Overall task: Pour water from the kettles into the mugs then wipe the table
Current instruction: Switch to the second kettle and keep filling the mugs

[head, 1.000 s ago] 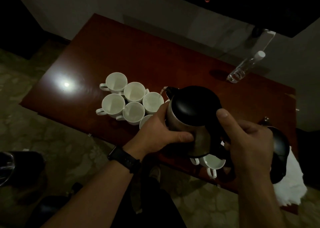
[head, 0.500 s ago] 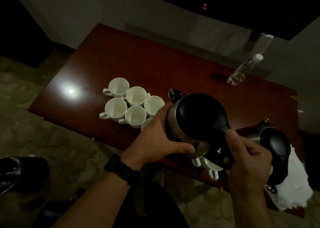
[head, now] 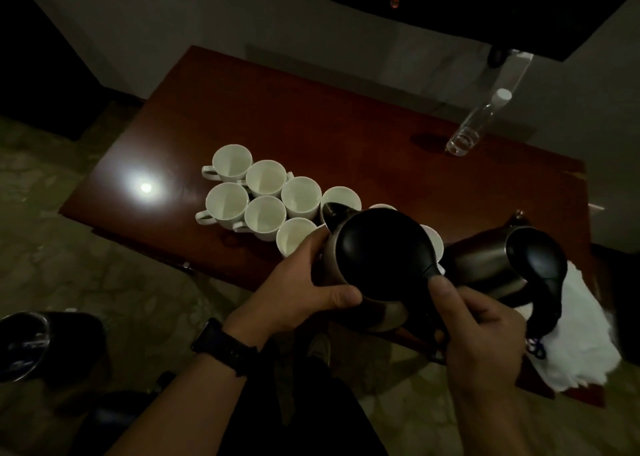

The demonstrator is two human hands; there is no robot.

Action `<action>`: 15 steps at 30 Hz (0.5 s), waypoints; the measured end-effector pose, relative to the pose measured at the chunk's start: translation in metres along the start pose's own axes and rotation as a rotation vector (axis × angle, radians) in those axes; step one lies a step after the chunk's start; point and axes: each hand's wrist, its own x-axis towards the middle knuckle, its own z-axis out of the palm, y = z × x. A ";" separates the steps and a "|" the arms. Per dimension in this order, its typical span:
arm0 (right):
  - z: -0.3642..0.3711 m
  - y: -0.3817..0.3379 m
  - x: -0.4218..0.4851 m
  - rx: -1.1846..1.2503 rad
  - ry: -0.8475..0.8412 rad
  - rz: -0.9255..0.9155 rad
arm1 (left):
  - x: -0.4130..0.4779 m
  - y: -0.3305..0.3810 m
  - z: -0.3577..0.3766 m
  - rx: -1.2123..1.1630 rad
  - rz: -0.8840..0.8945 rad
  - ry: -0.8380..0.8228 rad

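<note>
I hold a steel kettle with a black lid point(head: 377, 258) above the near edge of the red-brown table point(head: 311, 133). My left hand point(head: 304, 289) grips its body and my right hand point(head: 481, 327) grips its black handle. Its spout point(head: 330, 213) points toward a cluster of several white mugs point(head: 266, 192) and overlaps the rim of one mug point(head: 341, 199). More mugs are partly hidden behind the kettle. A second steel kettle point(head: 509, 265) stands to the right. A white cloth point(head: 585, 344) lies at the table's near right corner.
A clear plastic bottle with a white cap point(head: 478, 123) stands at the table's far right by the wall. A dark screen hangs above. A dark bin point(head: 38, 344) sits on the floor at the left. A lamp glare point(head: 145, 187) marks the table's left part.
The kettle has tipped back from its pour and shifted right and toward me. My view has risen, so more mugs and the second kettle show.
</note>
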 end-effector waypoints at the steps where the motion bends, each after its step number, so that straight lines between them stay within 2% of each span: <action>1: 0.001 -0.001 -0.003 0.004 0.004 -0.003 | -0.002 0.002 -0.001 0.005 -0.003 -0.004; 7: 0.016 -0.010 -0.025 0.003 0.061 -0.025 | -0.005 0.005 -0.021 0.020 0.039 -0.070; 15: 0.038 -0.017 -0.070 0.029 0.229 0.063 | -0.011 -0.001 -0.045 0.058 0.081 -0.203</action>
